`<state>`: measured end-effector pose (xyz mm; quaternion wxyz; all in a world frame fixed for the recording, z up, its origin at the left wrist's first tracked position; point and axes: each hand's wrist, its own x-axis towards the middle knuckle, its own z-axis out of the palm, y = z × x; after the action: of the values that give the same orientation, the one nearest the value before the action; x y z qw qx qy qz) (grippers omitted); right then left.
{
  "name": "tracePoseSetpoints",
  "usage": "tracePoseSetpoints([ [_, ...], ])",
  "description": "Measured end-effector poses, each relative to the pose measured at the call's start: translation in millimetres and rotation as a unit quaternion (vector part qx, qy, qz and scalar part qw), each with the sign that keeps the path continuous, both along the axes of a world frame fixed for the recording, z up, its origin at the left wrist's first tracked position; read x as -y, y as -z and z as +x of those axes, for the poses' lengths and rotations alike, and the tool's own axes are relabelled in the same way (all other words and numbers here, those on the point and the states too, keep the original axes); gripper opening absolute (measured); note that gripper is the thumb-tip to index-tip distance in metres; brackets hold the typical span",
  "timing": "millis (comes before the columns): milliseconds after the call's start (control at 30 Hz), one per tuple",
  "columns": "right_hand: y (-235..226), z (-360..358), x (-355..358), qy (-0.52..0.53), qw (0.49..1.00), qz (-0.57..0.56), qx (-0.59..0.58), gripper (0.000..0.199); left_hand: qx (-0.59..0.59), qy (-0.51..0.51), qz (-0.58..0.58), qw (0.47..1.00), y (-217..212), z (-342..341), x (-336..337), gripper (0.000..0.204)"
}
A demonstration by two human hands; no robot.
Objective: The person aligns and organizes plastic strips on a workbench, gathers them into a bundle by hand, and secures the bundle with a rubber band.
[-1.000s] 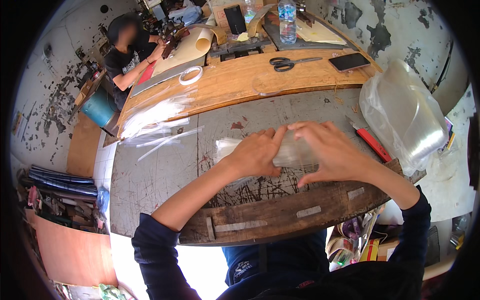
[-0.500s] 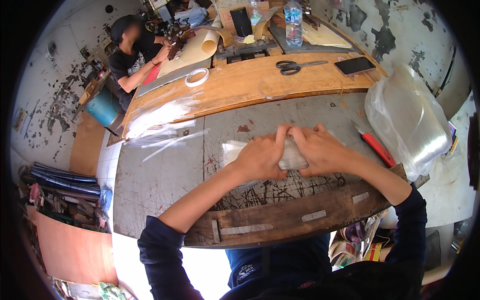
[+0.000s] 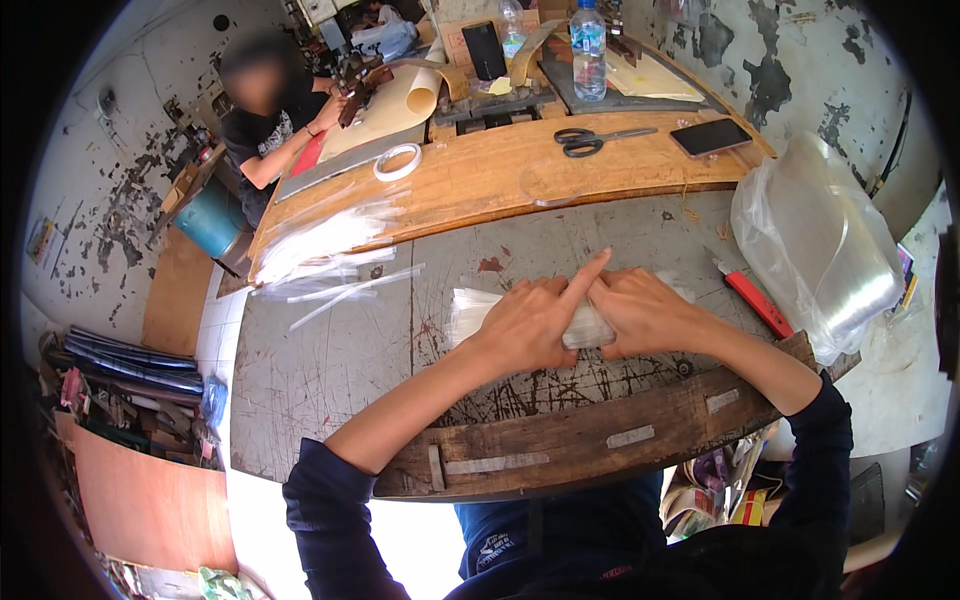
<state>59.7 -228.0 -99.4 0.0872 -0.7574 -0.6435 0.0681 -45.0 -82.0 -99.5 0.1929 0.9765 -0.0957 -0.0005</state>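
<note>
A stack of clear plastic strips (image 3: 468,316) lies low over the scratched grey work surface (image 3: 330,400), its white-looking end sticking out left of my hands. My left hand (image 3: 535,318) is closed round the middle of the stack, with one finger pointing up and away. Right beside it, my right hand (image 3: 642,314) grips the same stack, and the fingers of both hands meet above it. Between the hands a short part of the strips shows. Most of what my right hand covers is hidden.
Loose clear strips (image 3: 325,240) lie in a heap at the left. A red utility knife (image 3: 752,300) and a large clear plastic roll (image 3: 825,250) are at the right. Scissors (image 3: 583,142), a tape roll (image 3: 398,162), a phone (image 3: 710,137) and a bottle (image 3: 589,60) stand farther back, near another person (image 3: 270,120).
A finger of my left hand has straightened upward from its bent position. My hands have shifted slightly, still on the stack. The other person's head has moved a little lower.
</note>
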Motion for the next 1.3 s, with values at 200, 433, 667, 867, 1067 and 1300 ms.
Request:
tracePoseSetpoints([
  [200, 0.0, -4.8, 4.1, -0.009, 0.999, 0.033, 0.016, 0.043, 0.003, 0.001, 0.03, 1.0, 0.5, 0.0, 1.5, 0.109],
  [433, 0.3, -15.1, 6.0, 0.025, 0.997, 0.017, 0.075, 0.041, 0.042, 0.014, 0.047, 0.998, 1.3, -8.0, 3.7, 0.11],
  [667, 0.7, -22.1, 11.5, 0.031, 0.994, 0.034, 0.099, 0.057, 0.038, 0.024, -0.046, 0.998, -11.1, -13.4, 5.6, 0.112],
  [867, 2.6, -26.2, 13.3, 0.015, 0.991, 0.052, 0.125, 0.058, -0.123, 0.035, -0.062, 0.99, -26.6, -2.1, -0.5, 0.113],
  [1067, 6.7, -26.2, 14.3, 0.007, 0.987, 0.071, 0.146, 0.058, -0.149, 0.014, -0.042, 0.988, -26.8, 1.7, 2.8, 0.113],
  [1300, 7.4, -28.2, 16.5, -0.004, 0.977, 0.127, 0.172, 0.038, -0.127, -0.002, -0.005, 0.992, -20.9, -4.9, 7.4, 0.118],
])
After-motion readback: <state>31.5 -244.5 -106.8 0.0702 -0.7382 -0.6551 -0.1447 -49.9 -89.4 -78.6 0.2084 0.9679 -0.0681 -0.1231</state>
